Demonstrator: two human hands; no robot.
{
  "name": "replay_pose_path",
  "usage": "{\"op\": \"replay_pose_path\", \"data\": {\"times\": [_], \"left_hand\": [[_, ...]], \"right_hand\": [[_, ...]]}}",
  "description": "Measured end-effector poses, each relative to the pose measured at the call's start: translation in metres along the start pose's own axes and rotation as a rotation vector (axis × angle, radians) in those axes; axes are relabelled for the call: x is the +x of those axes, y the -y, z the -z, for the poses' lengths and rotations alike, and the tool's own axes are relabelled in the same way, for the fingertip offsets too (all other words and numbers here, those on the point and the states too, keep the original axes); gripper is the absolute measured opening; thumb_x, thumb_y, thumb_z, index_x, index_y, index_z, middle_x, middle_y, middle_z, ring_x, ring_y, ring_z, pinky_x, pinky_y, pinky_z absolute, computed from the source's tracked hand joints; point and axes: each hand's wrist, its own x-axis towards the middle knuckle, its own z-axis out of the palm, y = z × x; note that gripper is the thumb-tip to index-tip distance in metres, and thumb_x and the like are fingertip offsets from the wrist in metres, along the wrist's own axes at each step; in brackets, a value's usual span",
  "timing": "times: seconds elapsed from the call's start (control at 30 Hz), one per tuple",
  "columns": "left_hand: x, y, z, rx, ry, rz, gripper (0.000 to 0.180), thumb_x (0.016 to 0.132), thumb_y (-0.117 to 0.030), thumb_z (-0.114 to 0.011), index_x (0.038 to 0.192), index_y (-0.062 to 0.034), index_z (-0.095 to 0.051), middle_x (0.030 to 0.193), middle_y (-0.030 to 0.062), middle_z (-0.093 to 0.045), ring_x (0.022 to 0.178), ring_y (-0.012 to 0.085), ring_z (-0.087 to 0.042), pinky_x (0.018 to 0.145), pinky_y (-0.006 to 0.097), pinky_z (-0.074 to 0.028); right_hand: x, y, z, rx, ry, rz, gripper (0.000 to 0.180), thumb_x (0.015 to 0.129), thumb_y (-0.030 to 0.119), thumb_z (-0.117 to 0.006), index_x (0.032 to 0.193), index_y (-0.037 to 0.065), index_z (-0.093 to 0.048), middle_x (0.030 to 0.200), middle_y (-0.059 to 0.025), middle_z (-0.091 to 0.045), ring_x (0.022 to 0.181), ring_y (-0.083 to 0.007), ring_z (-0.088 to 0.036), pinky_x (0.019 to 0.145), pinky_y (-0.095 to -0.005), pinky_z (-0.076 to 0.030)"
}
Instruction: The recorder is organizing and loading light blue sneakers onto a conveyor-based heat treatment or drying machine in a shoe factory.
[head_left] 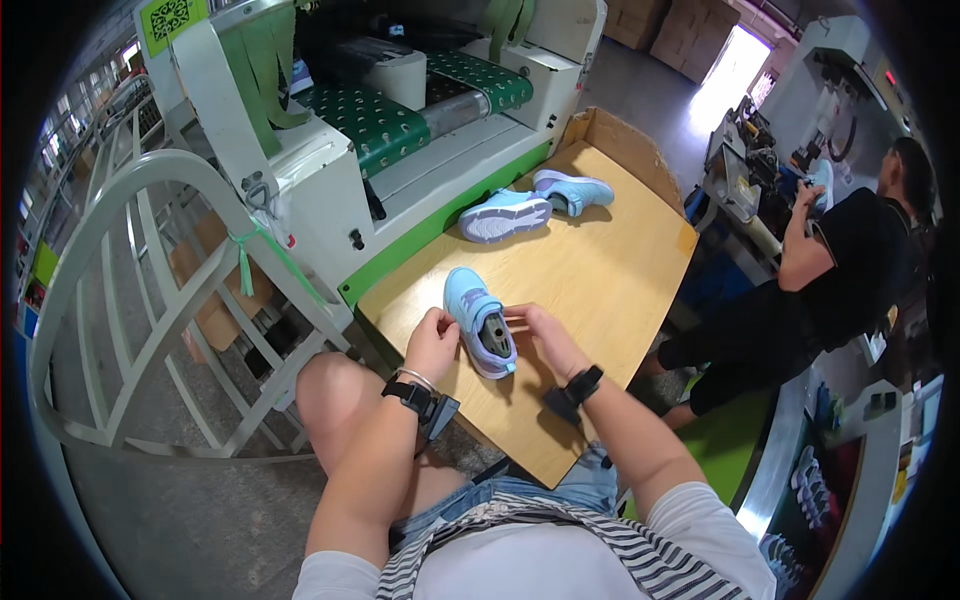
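Note:
A light-blue sneaker (466, 292) with a lilac strap and sole edge stands upright on the wooden table, its toe pointing away from me. Inside its opening sits a dark shoe last (495, 338). My left hand (432, 345) has its fingers curled against the shoe's left side. On the other side, my right hand (543, 335) reaches in with its fingertips at the strap end. Beyond them lie two more light-blue shoes: one is tipped on its side with its pale sole (505, 222) showing, and the other shoe (575, 192) touches it.
The wooden table (630, 250) has a cardboard guard (635, 155) along its far right edge. Behind it runs a machine with a green perforated conveyor belt (390, 140). A white metal tube frame (150, 170) stands at left. At right, a person in black (850, 260) holds a shoe.

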Motion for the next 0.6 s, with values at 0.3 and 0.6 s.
{"op": "replay_pose_path", "data": {"times": [0.3,0.6], "left_hand": [[0.002,-0.007,0.003,0.022,0.041,0.054,0.014,0.097,-0.014,-0.065,0.101,-0.0013,-0.059,0.087,0.0066,-0.065,0.081,0.0164,-0.063,0.076,0.031,-0.053],[-0.051,-0.062,-0.006,-0.073,-0.141,-0.079,0.050,0.098,-0.022,-0.066,0.138,-0.0009,-0.047,0.135,0.0167,-0.052,0.127,0.0286,-0.051,0.102,0.040,-0.045]], "right_hand": [[0.190,0.050,0.162,-0.607,-0.554,-0.195,0.077,0.090,0.061,-0.065,0.129,-0.006,-0.060,0.111,-0.0183,-0.067,0.093,-0.0286,-0.065,0.077,-0.0409,-0.055],[0.197,0.045,0.133,-0.106,-0.543,-0.078,0.071,0.073,0.041,-0.088,0.121,0.000,-0.054,0.107,-0.0113,-0.062,0.092,-0.0223,-0.063,0.078,-0.0349,-0.053]]}}
